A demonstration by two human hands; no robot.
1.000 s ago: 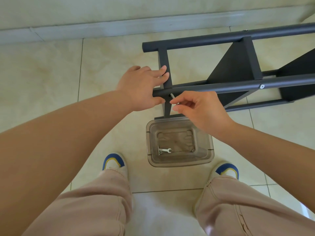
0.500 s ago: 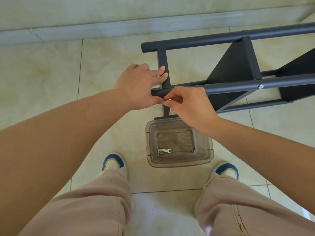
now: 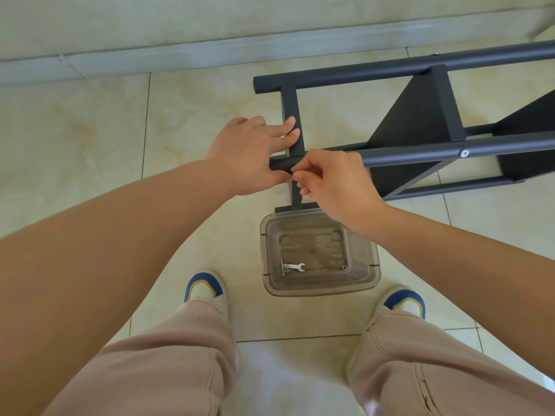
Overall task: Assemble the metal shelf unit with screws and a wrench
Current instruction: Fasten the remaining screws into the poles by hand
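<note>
Metal shelf unit (image 3: 420, 121), dark grey and lying on its side on a tiled floor (image 3: 90, 130), stretches from mid-frame out past the right edge, its near tube (image 3: 420, 150) ending between a person's two hands. The left hand (image 3: 252, 154) wraps that tube end, thumb underneath, while its fingers (image 3: 288, 129) lie extended against the flat crossbar (image 3: 292, 121) running up to the far tube. The right hand (image 3: 336, 184) comes in from the right with the wrist bent, its fingers curled and the tips pinched together at the tube's end, touching the left thumb; what they pinch cannot be made out. One silver screw (image 3: 464, 153) sits in the tube farther right. Just below the hands, a clear plastic container (image 3: 318, 288) stands on the floor between two blue-and-yellow-toed shoes, holding a small wrench (image 3: 295, 267) and loose hardware. Both forearms reach forward over beige trouser legs.
</note>
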